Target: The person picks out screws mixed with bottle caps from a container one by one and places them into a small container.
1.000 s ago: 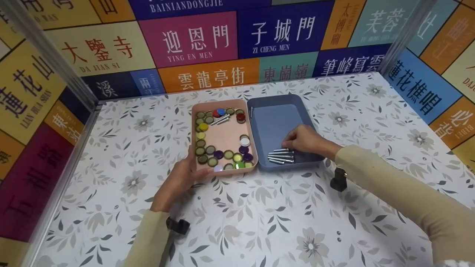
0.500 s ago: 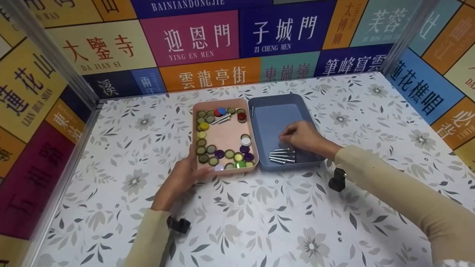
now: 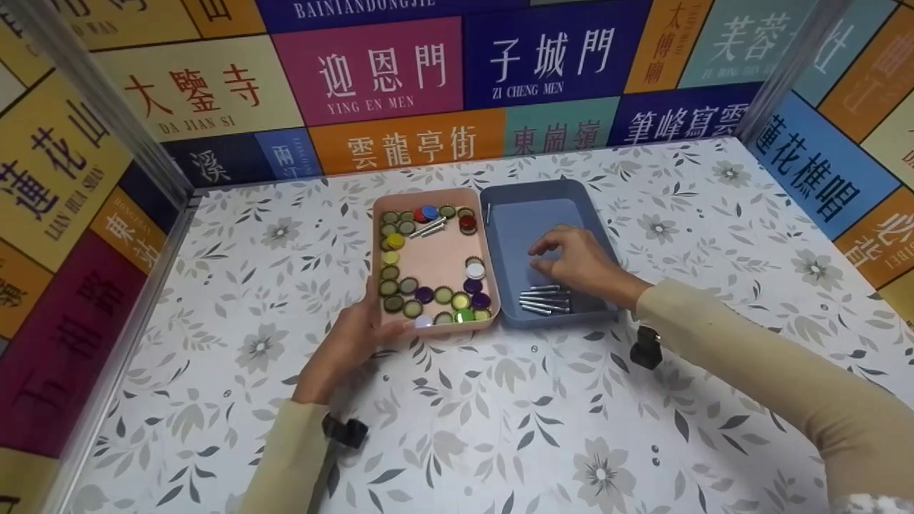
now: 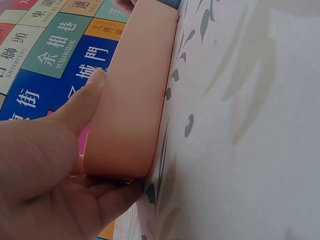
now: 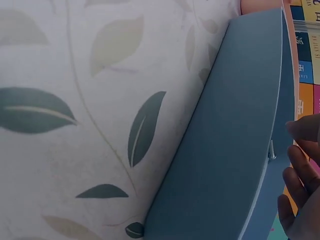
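Note:
My left hand (image 3: 350, 334) holds the front left corner of a pink tray (image 3: 432, 255), thumb along the front wall and fingers round the side, as the left wrist view (image 4: 45, 170) also shows. Bottle caps line the tray's sides, among them a yellow cap (image 3: 394, 240). My right hand (image 3: 577, 260) hovers over a blue tray (image 3: 514, 232), thumb and forefinger apart, nothing visible between them. Just in front of it lie several silver screws or nails (image 3: 546, 300). In the right wrist view the fingers (image 5: 300, 172) are partly cut off at the frame's edge.
Two silver pins (image 3: 428, 228) lie at the back of the pink tray. Another thin pin (image 3: 488, 214) rests by the blue tray's left wall. Both trays stand side by side on a flowered tabletop (image 3: 457, 414), with sign-covered panels (image 3: 371, 78) behind.
My right hand has moved back and left from the silver pile, and its thumb and forefinger have parted. The left hand stays on the pink tray.

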Demonstrator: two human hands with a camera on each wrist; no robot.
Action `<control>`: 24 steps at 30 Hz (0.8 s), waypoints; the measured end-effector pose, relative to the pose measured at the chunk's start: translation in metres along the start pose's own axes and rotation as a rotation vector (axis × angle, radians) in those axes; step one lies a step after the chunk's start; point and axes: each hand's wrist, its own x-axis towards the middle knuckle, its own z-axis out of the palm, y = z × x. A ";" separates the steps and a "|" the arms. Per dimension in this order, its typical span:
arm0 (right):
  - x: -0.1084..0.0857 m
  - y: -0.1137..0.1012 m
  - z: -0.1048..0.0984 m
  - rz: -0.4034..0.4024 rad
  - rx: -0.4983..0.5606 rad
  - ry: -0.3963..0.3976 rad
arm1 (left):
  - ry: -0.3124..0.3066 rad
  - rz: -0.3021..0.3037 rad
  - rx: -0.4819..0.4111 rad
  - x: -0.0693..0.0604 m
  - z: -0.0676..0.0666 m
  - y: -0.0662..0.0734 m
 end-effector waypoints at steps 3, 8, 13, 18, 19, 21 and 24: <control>0.001 -0.003 0.001 -0.053 -0.019 0.023 | -0.004 -0.020 -0.010 0.000 0.000 0.000; 0.004 -0.007 0.005 -0.127 -0.106 0.047 | -0.008 -0.049 -0.011 0.001 0.001 0.001; 0.008 -0.012 0.007 -0.163 -0.167 0.051 | -0.005 -0.060 -0.031 0.001 0.002 0.002; 0.012 -0.018 0.009 -0.247 -0.182 0.056 | 0.002 -0.063 -0.048 0.001 0.001 0.003; 0.013 -0.019 0.009 -0.265 -0.182 0.057 | 0.007 -0.057 -0.043 0.001 0.001 0.003; 0.014 -0.022 0.011 -0.287 -0.178 0.056 | 0.013 -0.042 -0.026 0.001 0.001 0.003; 0.017 -0.026 0.013 -0.295 -0.172 0.045 | 0.026 -0.018 -0.007 0.000 0.001 0.003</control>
